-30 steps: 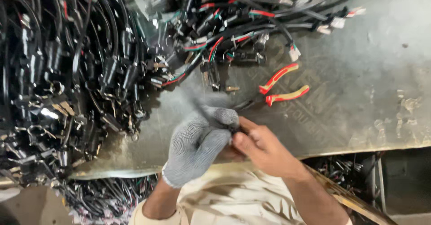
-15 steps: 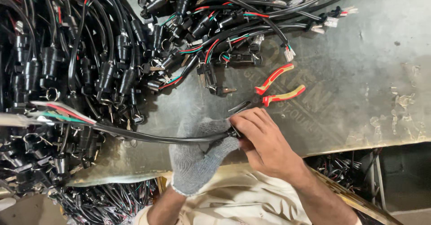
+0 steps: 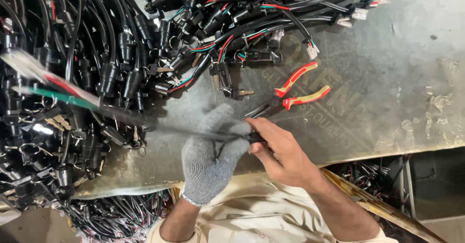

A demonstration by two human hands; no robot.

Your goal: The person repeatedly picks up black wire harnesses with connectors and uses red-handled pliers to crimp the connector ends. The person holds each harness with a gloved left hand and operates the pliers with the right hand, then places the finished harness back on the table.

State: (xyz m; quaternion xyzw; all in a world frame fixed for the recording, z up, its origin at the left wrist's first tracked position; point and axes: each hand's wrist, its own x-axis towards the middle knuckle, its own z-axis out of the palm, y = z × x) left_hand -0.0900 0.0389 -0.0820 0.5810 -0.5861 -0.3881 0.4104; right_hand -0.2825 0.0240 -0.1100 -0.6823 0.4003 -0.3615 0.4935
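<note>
My left hand (image 3: pixel 211 155), in a grey knit glove, is closed around a black sleeved cable (image 3: pixel 145 122) that stretches out to the left, blurred, with green, red and white wire ends at its far tip. My bare right hand (image 3: pixel 281 148) pinches the near end of the same cable right beside the glove. Both hands hover over the front of a grey metal worktop (image 3: pixel 387 102). Red-and-yellow-handled pliers (image 3: pixel 293 92) lie on the worktop just beyond my right hand, untouched.
A dense heap of black cable assemblies with plugs and keys (image 3: pixel 87 78) covers the left half and the far edge. White connectors (image 3: pixel 358 14) lie at the top right. More cables hang in a bin (image 3: pixel 116 216) under the front edge.
The cable has been drawn out between my hands and swung to the left, its coloured wire ends moving upward. My gloved hand has shifted up beside the right hand.
</note>
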